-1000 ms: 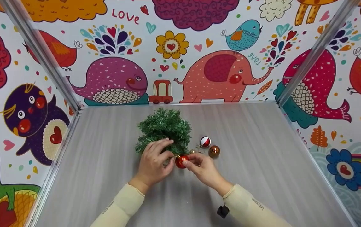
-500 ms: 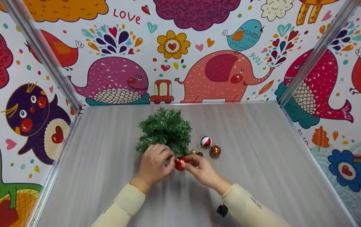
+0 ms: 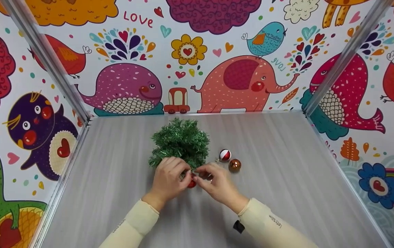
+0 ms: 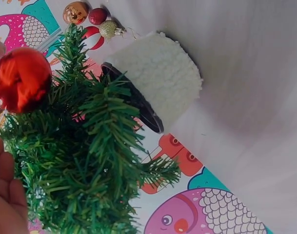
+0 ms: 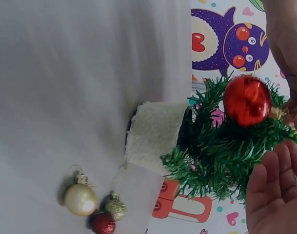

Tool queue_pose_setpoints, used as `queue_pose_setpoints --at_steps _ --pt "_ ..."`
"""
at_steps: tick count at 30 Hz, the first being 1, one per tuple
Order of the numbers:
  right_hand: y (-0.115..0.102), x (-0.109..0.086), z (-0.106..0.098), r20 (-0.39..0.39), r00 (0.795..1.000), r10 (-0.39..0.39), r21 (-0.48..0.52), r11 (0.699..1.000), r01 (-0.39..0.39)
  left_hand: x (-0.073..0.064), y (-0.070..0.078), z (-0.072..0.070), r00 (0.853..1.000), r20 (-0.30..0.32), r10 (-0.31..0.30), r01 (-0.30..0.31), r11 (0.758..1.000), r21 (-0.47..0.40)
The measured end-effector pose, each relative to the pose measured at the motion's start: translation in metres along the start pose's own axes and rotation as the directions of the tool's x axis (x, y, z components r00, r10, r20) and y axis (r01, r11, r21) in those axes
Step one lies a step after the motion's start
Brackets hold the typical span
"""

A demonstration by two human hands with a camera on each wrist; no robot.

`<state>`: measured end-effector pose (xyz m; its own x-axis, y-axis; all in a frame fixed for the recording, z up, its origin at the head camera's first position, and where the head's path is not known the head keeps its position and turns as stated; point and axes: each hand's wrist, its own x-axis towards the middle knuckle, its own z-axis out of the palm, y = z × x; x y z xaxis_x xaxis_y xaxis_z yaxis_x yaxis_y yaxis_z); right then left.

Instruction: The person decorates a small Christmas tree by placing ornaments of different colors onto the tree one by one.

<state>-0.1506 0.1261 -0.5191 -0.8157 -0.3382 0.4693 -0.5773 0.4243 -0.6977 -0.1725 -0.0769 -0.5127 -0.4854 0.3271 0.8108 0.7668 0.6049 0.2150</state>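
Blocked ahead of the left grip [image 3: 170,176] by the green tree [image 3: 179,143], then just beyond by the patterned back wall [image 3: 183,86]. Filled between left grip and right grip [image 3: 220,184] by the red bauble [image 5: 246,100]. Cluttered near the right grip by a pale gold bauble [image 5: 81,201], a dark red bauble [image 5: 103,224], a red-and-white bauble [image 3: 224,155] and a copper bauble [image 3: 235,165]. Passable along bare tabletop [image 3: 117,155] left of the tree, likewise right of the copper bauble.

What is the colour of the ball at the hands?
Shiny red; the ball shows best in the right wrist view.
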Motion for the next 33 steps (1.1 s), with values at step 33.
queue_pose_setpoints --at_steps 33 --pt "0.005 0.016 0.006 -0.145 0.987 -0.07 -0.092 0.994 0.057 0.005 0.001 -0.003 1.0 -0.022 0.01 -0.008 0.997 0.072"
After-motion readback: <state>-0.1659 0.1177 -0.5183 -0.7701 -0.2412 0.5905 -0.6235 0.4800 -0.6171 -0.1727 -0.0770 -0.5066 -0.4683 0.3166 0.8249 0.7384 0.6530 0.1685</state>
